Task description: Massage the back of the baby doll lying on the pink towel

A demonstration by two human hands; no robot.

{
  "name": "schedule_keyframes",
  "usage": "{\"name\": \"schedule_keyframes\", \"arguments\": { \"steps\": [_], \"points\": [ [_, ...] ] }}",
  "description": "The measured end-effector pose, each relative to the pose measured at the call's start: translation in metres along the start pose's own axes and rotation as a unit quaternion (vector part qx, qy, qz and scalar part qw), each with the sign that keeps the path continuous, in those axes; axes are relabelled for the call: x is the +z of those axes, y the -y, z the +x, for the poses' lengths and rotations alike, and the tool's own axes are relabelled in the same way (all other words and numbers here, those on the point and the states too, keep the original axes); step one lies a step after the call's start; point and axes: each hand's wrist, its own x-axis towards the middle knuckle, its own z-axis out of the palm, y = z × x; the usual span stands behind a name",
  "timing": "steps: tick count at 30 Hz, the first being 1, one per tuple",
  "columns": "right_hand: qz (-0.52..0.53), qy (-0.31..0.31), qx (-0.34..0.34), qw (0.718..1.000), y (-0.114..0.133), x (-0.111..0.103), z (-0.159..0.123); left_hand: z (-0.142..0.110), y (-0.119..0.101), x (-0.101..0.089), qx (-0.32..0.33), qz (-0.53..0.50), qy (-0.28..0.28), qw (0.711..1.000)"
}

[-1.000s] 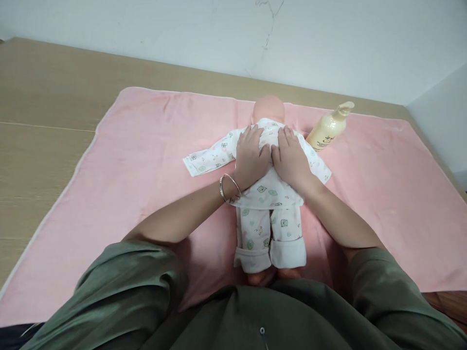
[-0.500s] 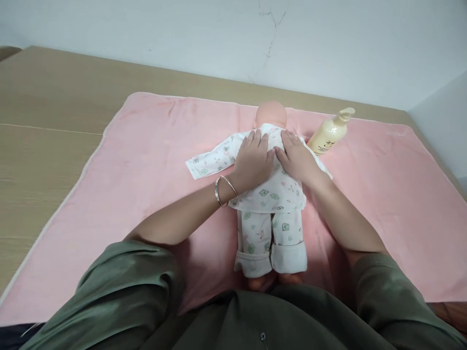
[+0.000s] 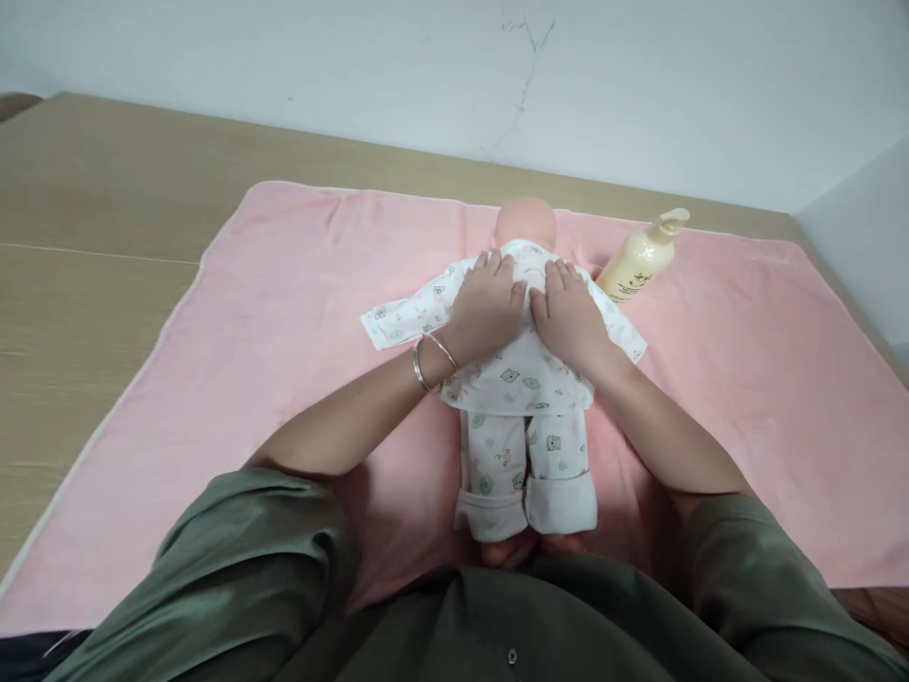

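A baby doll (image 3: pixel 525 220) lies face down, its bald head toward the wall and its feet toward me. It wears a white long-sleeved top (image 3: pixel 515 374) with small animal prints and matching trousers (image 3: pixel 493 450) with turned-up cuffs. My left hand (image 3: pixel 489 305), with a silver bangle (image 3: pixel 428 362) at the wrist, rests flat on the left side of the doll's upper back. On the right side of the back lies my right hand (image 3: pixel 572 313), fingers stretched out. The thumbs point toward each other with a small gap between. Neither hand grips anything.
Under the doll a pink blanket (image 3: pixel 305 303) is spread over a wooden table (image 3: pixel 106 180). A cream pump bottle (image 3: pixel 643 258) stands to the right of the doll's shoulder, near my right hand. Behind the table rises a white wall (image 3: pixel 355 76) with cracks.
Both hands stay on the doll's upper back and shift only slightly over the top; the thumbs came closer half a second ago and are now a little apart. The camera view has tilted slightly.
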Motion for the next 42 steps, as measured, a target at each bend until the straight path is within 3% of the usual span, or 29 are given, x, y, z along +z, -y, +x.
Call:
{"name": "schedule_keyframes", "arguments": {
  "steps": [4, 8, 14, 21, 27, 35, 38, 42],
  "points": [
    [-0.004, -0.002, -0.010, 1.000, 0.012, -0.001, -0.010, 0.008, 0.008, 0.003, -0.038, -0.003, -0.001, 0.999],
    [0.033, 0.024, 0.001, 0.999, -0.001, -0.001, 0.005, 0.004, 0.007, 0.008, -0.031, -0.007, -0.031, 0.999],
    [0.030, 0.005, -0.009, 1.000, -0.014, 0.003, 0.015, 0.001, 0.002, 0.008, -0.024, 0.025, -0.042, 0.999],
    [0.022, 0.085, -0.042, 0.995, -0.014, -0.019, 0.009, -0.004, -0.008, 0.000, 0.011, 0.070, -0.055, 0.996],
    [-0.065, 0.043, -0.066, 0.995, 0.010, -0.014, -0.012, 0.007, 0.005, -0.002, 0.032, 0.061, -0.024, 0.997],
    [0.008, 0.043, -0.034, 0.998, -0.016, -0.003, 0.012, -0.009, -0.018, -0.008, 0.038, 0.108, -0.018, 0.993],
    [-0.014, -0.001, -0.034, 0.999, -0.001, 0.004, -0.002, -0.001, -0.008, -0.008, 0.051, 0.076, -0.008, 0.996],
    [-0.039, -0.046, -0.064, 0.996, 0.020, 0.005, -0.026, 0.008, 0.003, -0.005, -0.003, 0.048, 0.007, 0.999]
  ]
}}
